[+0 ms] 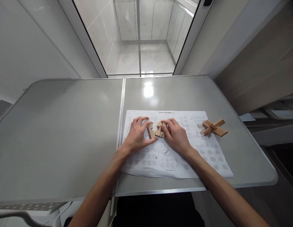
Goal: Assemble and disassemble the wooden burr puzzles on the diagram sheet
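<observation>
My left hand (pixel 139 134) curves around a notched wooden puzzle piece (pixel 151 131), thumb at its near end and a finger at its far end. Just right of it, my right hand (pixel 176 134) has its fingertips closed on a second notched wooden puzzle piece (pixel 159 130), which bears a dark "3"-like mark on its near end. A narrow gap shows between the two pieces. Both lie over a printed sheet (pixel 184 168) covered with rows of small diagrams. The fingers hide part of the right-hand piece.
A cross-shaped assembly of interlocked wooden pieces (pixel 215 127) rests at the sheet's right edge, partly on the grey folding table (pixel 73 135). The table's seam (pixel 121 107) runs left of the sheet. Behind the table stands a glass-paned door (pixel 139 37).
</observation>
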The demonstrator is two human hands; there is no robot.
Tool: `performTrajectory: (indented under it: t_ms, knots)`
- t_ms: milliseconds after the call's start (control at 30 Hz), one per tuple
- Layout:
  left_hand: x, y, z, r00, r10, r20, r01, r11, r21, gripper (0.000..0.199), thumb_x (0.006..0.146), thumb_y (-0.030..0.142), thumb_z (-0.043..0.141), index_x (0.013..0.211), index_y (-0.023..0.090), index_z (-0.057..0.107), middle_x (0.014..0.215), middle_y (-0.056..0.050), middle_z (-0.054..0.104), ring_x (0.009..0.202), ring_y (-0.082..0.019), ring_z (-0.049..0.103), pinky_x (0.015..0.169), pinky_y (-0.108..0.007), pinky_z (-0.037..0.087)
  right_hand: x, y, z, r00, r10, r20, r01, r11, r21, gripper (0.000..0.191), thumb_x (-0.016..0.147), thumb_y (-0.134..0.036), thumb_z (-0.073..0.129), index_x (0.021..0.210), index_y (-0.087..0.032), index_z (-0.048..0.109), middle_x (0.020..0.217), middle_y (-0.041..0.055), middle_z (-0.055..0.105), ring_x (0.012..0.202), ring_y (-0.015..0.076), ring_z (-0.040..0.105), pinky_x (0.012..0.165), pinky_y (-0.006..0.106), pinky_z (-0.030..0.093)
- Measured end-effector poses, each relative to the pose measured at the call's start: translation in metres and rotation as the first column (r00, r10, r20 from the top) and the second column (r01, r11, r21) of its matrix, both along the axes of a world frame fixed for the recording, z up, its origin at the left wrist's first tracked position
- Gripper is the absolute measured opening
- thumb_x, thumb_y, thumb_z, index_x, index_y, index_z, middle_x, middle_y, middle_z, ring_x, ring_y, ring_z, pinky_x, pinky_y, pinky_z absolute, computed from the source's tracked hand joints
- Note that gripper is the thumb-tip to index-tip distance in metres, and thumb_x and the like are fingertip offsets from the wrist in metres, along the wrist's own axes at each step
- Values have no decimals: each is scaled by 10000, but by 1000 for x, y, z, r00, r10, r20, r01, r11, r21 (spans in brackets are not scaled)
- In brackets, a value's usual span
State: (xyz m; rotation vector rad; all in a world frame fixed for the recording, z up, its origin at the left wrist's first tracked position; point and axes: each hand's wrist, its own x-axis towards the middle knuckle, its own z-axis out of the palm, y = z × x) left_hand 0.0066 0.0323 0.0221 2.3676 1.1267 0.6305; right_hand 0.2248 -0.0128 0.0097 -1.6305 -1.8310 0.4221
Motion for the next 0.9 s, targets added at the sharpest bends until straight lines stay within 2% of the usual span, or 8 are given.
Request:
performTrajectory:
  t_ms: [233,367,533,700,900]
  knots:
    - [-2,1,4,998,-48,-35,47,999,-25,692,801,426,909,1394,234,607,1287,-126,609,1204,-337,583,1106,-548,485,-1,-1,4,994,72,-81,-73,997,-19,286,1132,-395,448,1210,-235,671,1189,106,711,895,244,732,750,373,563]
    - [-2,0,3,994,-113,9,113,992,-59,696,836,360,877,1444,259,553,1288,-109,601,1214,-319,618,1122,-535,482,-1,-1,5,990,90,-112,-94,995,-29,283,1130,-401,453,1217,-246,673,1201,106,708,910,249,731,773,388,580]
    - [-4,-1,3,996,-90,18,91,992,-90,674,782,421,917,1367,257,626,1271,-117,591,1200,-342,615,1084,-542,516,0,-1,3,982,120,-143,-126,991,-37,257,1125,-375,468,1229,-251,667,1220,104,691,956,253,725,816,398,582]
    - [-5,0,7,989,-146,34,149,982,-118,689,789,379,920,1393,271,605,1285,-105,608,1206,-330,619,1104,-547,506,0,-2,3,979,149,-141,-157,986,-49,246,1121,-358,468,1150,-250,687,1213,100,671,944,245,713,831,404,573]
    - [-3,-1,6,987,-153,45,157,983,-96,688,780,329,911,1392,280,599,1299,-99,612,1223,-318,632,1128,-536,492,-2,-1,5,956,171,-239,-185,982,-39,237,1126,-372,453,1135,-249,656,1166,100,683,987,256,689,861,414,572]
